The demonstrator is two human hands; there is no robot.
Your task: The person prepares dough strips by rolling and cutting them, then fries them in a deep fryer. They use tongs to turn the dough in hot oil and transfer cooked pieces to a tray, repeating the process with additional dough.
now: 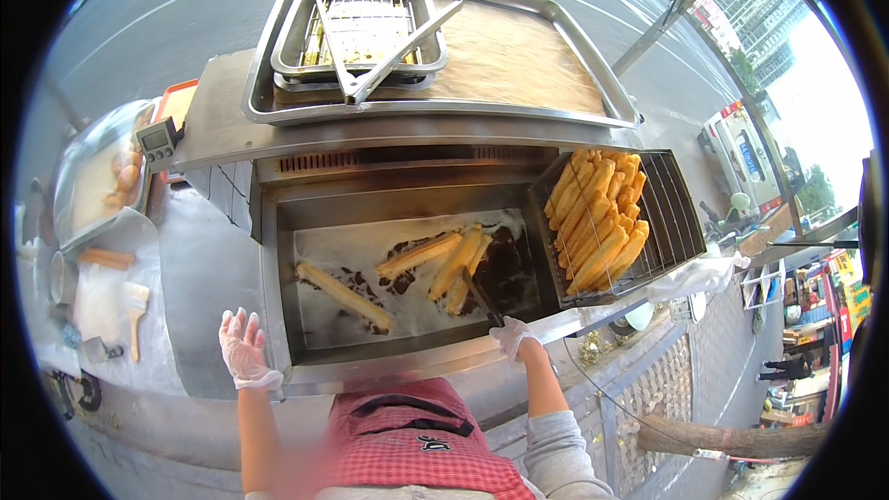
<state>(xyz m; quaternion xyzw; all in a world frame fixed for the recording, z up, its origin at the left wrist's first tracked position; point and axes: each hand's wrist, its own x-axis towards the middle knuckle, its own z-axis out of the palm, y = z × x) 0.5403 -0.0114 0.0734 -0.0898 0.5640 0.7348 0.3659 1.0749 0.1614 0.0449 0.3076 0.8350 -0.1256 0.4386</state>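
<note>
In a clear plastic glove, my right hand (515, 337) grips the dark handle of a pair of tongs (480, 294) over the front rim of a deep fryer (347, 359). The tongs' far end reaches the fried dough sticks (458, 262) in the foaming oil; whether it clasps one cannot be told. A paler dough stick (344, 297) floats at the left, another (419, 255) near the middle. My left hand (244, 351), gloved too, is empty with fingers apart beside the fryer's front left corner. Golden dough sticks (594, 222) fill much of the wire rack (670, 215) on the right.
Behind the fryer, a large metal tray (521, 55) holds a smaller pan with a wire grid (361, 21) and metal tongs (389, 59). A digital timer (158, 142) sits at left. A brush (136, 316) lies on the left worktop (215, 278). A post (667, 21) rises at back right.
</note>
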